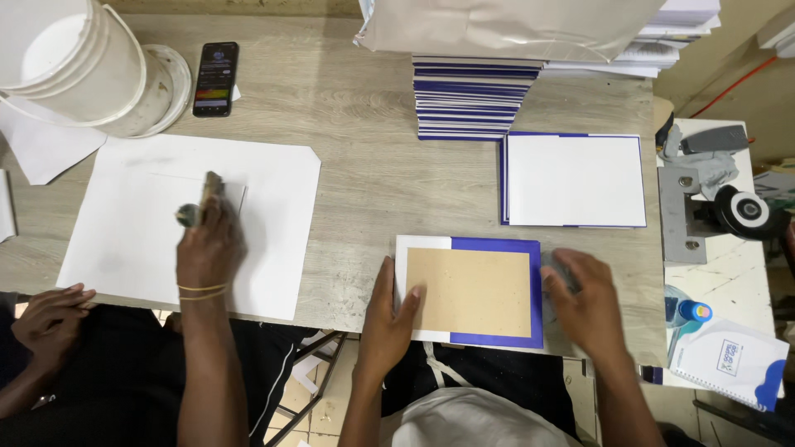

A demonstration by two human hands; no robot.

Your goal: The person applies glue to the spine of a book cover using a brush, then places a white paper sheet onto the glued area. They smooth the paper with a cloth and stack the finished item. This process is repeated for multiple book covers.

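Far left of the hands, a co-worker's hand [209, 240] rubs a brush [201, 203] on a white sheet [273, 190]. The left hand [389, 319] lies flat, thumb pressing the brown board [469, 291] on the blue cover [537, 290]. The right hand [586, 302] presses the cover's right edge with fingers spread. If either hand slides, the board may sit crooked.
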